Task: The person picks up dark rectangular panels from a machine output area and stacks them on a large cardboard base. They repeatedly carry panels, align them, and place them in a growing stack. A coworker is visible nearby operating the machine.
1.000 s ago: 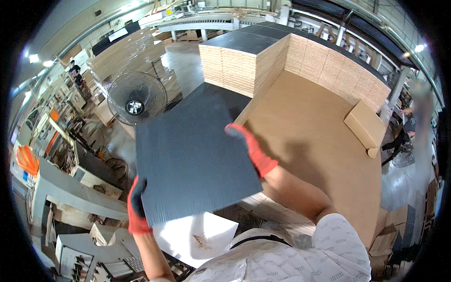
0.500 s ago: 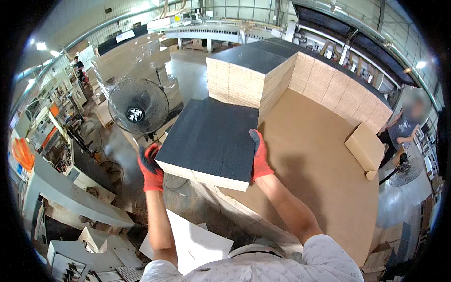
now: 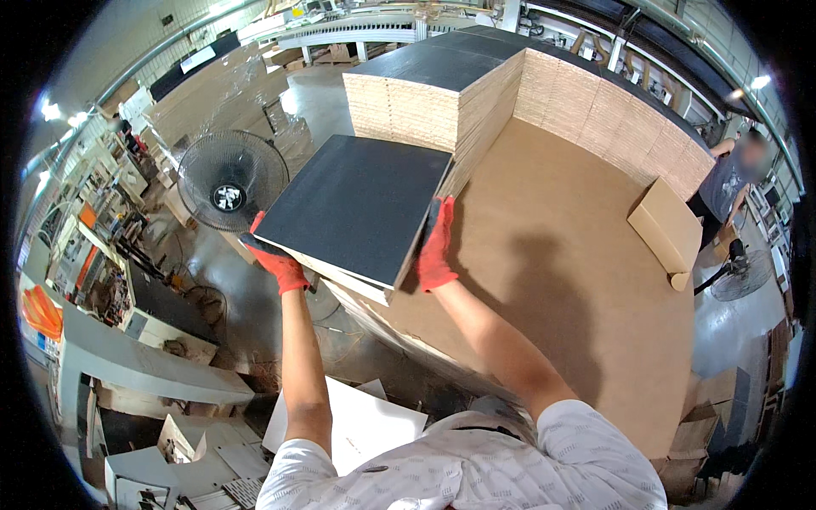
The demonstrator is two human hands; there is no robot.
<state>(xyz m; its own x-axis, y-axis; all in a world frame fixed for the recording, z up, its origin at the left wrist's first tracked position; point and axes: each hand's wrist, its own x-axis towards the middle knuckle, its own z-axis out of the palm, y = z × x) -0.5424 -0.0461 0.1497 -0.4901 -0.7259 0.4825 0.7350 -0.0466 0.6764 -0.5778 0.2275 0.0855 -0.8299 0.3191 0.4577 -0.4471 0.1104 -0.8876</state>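
Half a second ago I held the bundle of black-topped boards (image 3: 357, 204) farther from the tall stack (image 3: 433, 85); now its far edge nearly meets that stack's pale side, so the carry looks close to its end and what seems left is to line the edges up and set it down. My left hand (image 3: 276, 263) in its red glove is clenched around the near left corner, and my right hand (image 3: 435, 251) grasps the right edge, fingers over the top face. The bundle is square, several thin boards thick, matte black above with raw tan edges. It hangs above the wide brown sheet (image 3: 552, 255) of smooth fibreboard on the bench. A round wire-caged fan (image 3: 225, 191) stands off to my left.
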